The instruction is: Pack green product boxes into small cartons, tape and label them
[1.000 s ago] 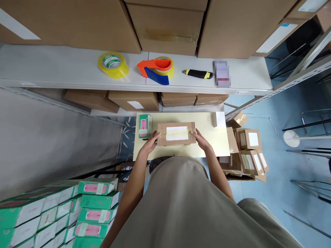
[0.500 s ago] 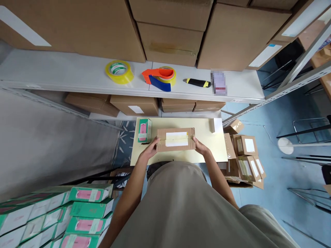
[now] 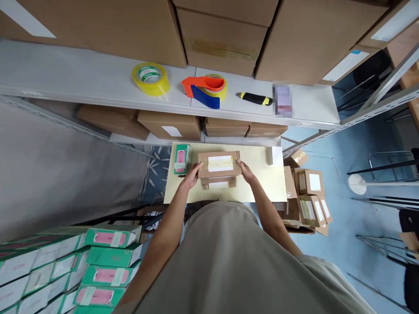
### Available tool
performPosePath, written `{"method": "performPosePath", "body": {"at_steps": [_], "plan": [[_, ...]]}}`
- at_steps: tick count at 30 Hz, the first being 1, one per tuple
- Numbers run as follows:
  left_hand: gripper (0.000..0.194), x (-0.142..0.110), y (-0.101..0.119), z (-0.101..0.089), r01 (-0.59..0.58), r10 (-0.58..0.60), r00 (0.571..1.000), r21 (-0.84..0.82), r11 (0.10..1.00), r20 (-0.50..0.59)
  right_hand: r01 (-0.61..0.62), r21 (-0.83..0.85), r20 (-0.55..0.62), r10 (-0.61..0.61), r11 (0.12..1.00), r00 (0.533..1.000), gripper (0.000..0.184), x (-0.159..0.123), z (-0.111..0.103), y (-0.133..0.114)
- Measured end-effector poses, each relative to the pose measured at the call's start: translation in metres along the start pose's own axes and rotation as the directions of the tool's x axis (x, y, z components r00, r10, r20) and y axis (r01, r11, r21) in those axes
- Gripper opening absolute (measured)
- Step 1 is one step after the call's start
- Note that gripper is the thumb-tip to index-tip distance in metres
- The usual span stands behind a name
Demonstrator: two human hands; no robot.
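Observation:
A small brown cardboard box (image 3: 219, 164) with white labels and tape on top is held level over the cream tabletop (image 3: 258, 183). My left hand (image 3: 193, 175) grips its left end and my right hand (image 3: 245, 170) its right end, both closed on it. Partly hidden beneath its near edge is a second cardboard box (image 3: 218, 182), also with a white label. Just left of my left hand stands a green box with a pink picture (image 3: 182, 159). A plain white box (image 3: 275, 155) sits at the table's right end.
On the shelf (image 3: 104, 72) lie a tape roll (image 3: 150, 79), an orange and blue tape dispenser (image 3: 204, 90) and a utility knife (image 3: 254, 98). Large cartons (image 3: 222, 39) stand behind them. Cardboard boxes (image 3: 310, 192) are piled at right; green boxes (image 3: 108, 257) are stacked at lower left.
Both hands have shifted the held box slightly away from my body and to the left. The second box has come into view below it. The camera view has tilted a little.

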State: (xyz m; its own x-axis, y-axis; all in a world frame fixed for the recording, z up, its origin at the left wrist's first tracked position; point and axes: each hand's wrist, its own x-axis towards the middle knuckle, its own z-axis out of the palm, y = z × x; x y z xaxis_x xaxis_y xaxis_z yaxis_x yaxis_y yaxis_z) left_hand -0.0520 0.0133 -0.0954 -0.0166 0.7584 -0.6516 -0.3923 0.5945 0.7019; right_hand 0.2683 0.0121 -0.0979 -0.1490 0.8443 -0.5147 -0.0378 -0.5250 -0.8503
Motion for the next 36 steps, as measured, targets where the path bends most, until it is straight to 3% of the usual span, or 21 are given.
{"method": "performPosePath", "body": {"at_steps": [8, 14, 18, 23, 26, 29, 32, 36], "plan": [[0.06, -0.011, -0.017, -0.01, -0.132, 0.143, 0.971, 0.069, 0.989, -0.192, -0.07, 0.051, -0.016, 0.071, 0.996, 0.997, 0.076, -0.034, 0.004, 0.018], [0.057, -0.013, -0.019, -0.009, -0.158, 0.182, 0.96, 0.124, 0.98, -0.214, -0.122, 0.025, -0.034, 0.123, 0.992, 0.992, 0.077, -0.044, -0.001, 0.02], [0.059, -0.01, -0.012, -0.011, -0.203, 0.254, 0.948, 0.249, 0.947, -0.192, -0.093, -0.015, 0.014, 0.093, 0.996, 0.996, 0.075, -0.04, -0.006, 0.012], [0.053, -0.022, -0.005, -0.008, -0.275, 0.356, 0.917, 0.36, 0.892, -0.181, 0.02, -0.202, -0.192, -0.06, 0.979, 0.98, 0.078, -0.038, 0.003, 0.007], [0.045, -0.033, -0.003, -0.006, -0.305, 0.406, 0.898, 0.425, 0.852, -0.169, 0.054, -0.288, -0.262, -0.133, 0.956, 0.956, 0.068, -0.04, 0.013, 0.003], [0.038, -0.042, 0.002, -0.007, -0.339, 0.462, 0.873, 0.484, 0.807, -0.159, 0.095, -0.547, -0.291, -0.295, 0.832, 0.91, 0.054, -0.046, 0.023, -0.004], [0.027, -0.045, 0.019, -0.002, -0.426, 0.572, 0.812, 0.553, 0.716, -0.114, 0.169, -0.789, -0.196, -0.503, 0.59, 0.842, 0.048, -0.048, 0.033, -0.022], [0.023, -0.041, 0.069, 0.025, -0.595, 0.724, 0.69, 0.573, 0.563, 0.005, 0.328, -0.865, 0.003, -0.649, 0.38, 0.761, 0.048, -0.036, 0.053, -0.083]]}}
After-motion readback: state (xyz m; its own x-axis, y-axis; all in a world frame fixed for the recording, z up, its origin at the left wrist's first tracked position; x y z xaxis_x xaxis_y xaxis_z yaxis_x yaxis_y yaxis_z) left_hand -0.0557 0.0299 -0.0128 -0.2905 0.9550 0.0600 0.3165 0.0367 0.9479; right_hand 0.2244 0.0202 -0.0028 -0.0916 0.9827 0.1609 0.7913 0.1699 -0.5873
